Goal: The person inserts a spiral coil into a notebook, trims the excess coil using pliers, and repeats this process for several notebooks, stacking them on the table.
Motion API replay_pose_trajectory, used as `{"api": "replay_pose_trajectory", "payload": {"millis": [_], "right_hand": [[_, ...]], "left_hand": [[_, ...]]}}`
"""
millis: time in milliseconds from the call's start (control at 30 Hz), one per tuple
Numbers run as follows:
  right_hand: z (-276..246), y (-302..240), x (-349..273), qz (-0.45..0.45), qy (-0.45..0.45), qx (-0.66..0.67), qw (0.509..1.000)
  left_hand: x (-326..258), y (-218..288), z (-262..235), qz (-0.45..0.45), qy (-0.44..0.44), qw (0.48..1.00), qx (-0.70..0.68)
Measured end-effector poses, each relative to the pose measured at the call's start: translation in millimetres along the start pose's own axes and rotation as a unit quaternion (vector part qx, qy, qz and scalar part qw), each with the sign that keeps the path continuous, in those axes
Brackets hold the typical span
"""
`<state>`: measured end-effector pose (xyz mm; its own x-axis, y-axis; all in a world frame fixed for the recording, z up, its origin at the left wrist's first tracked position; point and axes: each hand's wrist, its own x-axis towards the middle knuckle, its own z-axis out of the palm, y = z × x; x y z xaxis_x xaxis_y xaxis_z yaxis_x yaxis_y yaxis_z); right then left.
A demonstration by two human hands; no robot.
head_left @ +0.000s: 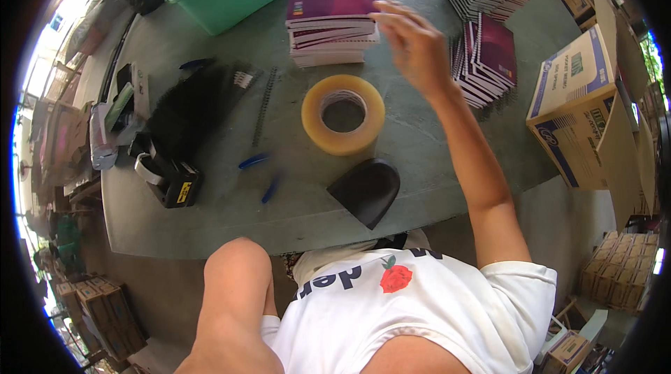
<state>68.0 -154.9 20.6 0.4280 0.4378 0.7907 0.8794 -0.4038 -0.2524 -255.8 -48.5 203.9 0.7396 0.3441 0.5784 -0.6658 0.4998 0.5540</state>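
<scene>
A: Right hand (414, 44)?
B: Fingers spread, holding nothing, above far notebooks (333, 23) on desk (210, 213).
A: Left hand?
B: Out of view; only bent arm near. Tape roll (343, 114) mid-desk, just near of stack.

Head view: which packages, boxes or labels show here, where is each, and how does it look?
Cardboard box: right table edge, lying tilted, brown with blue-and-white printed panels.
Stacked cartons: floor at lower right, small, brown.
Tape dispenser: left on table, black with a yellow label.
Right hand hovers by purple notebook stack.
</scene>
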Motion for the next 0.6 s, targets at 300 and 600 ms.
{"api": "replay_pose_trajectory", "payload": {"millis": [300,600], "right_hand": [[85.3,-25.4,42.2,-0.042,-0.078,-0.101,0.991],[5.3,-83.4,16.2,0.243,0.07,0.682,0.686]], "left_hand": [[6.9,-65.7,-93.6,0.031,-0.236,0.922,0.306],[43.9,-179.6,-167.5,-0.222,0.194,0.952,0.083]]}}
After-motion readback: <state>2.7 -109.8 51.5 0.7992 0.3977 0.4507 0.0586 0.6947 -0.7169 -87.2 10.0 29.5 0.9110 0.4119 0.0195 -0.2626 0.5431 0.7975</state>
